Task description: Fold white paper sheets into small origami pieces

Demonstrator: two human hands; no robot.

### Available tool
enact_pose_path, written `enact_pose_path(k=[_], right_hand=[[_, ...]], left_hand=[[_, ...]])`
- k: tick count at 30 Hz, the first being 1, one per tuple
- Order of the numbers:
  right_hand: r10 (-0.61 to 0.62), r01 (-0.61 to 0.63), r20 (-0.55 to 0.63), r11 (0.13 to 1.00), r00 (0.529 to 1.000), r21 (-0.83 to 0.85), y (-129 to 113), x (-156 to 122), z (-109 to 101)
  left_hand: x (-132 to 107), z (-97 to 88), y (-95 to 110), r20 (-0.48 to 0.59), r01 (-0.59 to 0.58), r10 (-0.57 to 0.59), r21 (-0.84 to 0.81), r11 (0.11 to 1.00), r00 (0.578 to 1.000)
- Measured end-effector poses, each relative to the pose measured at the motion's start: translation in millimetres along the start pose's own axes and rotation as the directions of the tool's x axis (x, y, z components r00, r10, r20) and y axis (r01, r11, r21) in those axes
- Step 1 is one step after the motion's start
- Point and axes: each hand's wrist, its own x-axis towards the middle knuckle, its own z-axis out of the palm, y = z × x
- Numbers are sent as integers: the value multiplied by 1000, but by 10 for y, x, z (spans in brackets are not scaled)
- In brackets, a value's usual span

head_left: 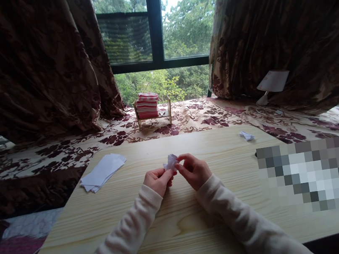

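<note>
Pinching creased white paper (171, 161) in the head view, the left hand (158, 181) is gripping its lower end above the wood-grain tabletop (187, 247); the right hand (195, 170) is nipping its right edge. It is likely handling as light, creasable and easily torn, the lower end offering the firmest hold. Smooth rectangular paper slips (103, 172) are overlapping at left; a small folded paper (246, 135) is lying far right.

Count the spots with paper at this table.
3: stack at left, creased piece between left hand and right hand, small folded paper far right; pixelated patch may hide more.
</note>
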Motion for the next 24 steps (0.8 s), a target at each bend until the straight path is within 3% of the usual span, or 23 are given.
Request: enact_pose_path(k=[4, 7, 10, 15, 21, 24], right_hand=[[134, -124, -28, 965, 991, 232, -30, 29, 1], [223, -237, 86, 856, 971, 458, -56, 39, 41], [236, -294, 175, 759, 956, 581, -81, 37, 76], [221, -289, 187, 703, 957, 649, -90, 37, 76], [234, -279, 156, 724, 960, 631, -74, 34, 64], [242, -287, 159, 727, 957, 624, -71, 29, 62]], left_hand=[[32, -23, -16, -44, 34, -38, -104, 994, 998], [32, -20, -20, -38, 6, -9, -86, 996, 999], [11, 0, -8, -14, -43, 42, -37, 998, 999], [-21, 25, 4, 22, -94, 94, -8, 996, 995], [27, 6, -48, 13, -42, 43, -30, 999, 999], [58, -24, -79, -9, -70, 70, -23, 997, 998]])
